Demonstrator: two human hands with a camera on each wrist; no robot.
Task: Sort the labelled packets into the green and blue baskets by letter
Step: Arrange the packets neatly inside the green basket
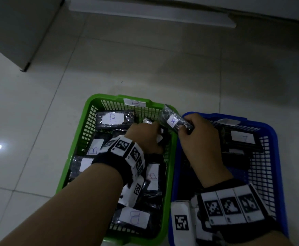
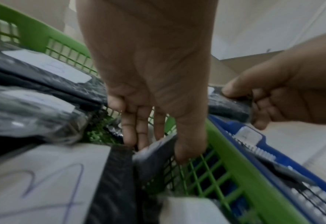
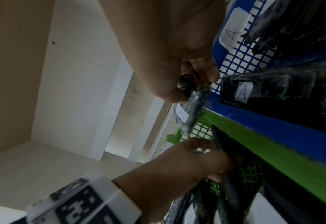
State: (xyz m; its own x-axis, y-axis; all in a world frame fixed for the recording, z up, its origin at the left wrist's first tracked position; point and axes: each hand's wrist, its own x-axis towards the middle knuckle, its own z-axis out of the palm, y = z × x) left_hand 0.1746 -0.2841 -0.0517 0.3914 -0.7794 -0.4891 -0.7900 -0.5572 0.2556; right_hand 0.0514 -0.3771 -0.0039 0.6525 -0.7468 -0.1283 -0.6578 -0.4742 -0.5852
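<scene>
Right: right hand pinching B-labelled packet above green basket rim beside blue basket, presumably for dropping among B's; left hand fingers curled around another packet inside.

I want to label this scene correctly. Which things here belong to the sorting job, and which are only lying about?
Part of the job:
- green basket, tagged B, with B packets
- blue basket with A packets
- B packet held by the right hand
- left hand reaching among packets in the green basket

Just around:
- tiled floor
- white cabinet
</scene>
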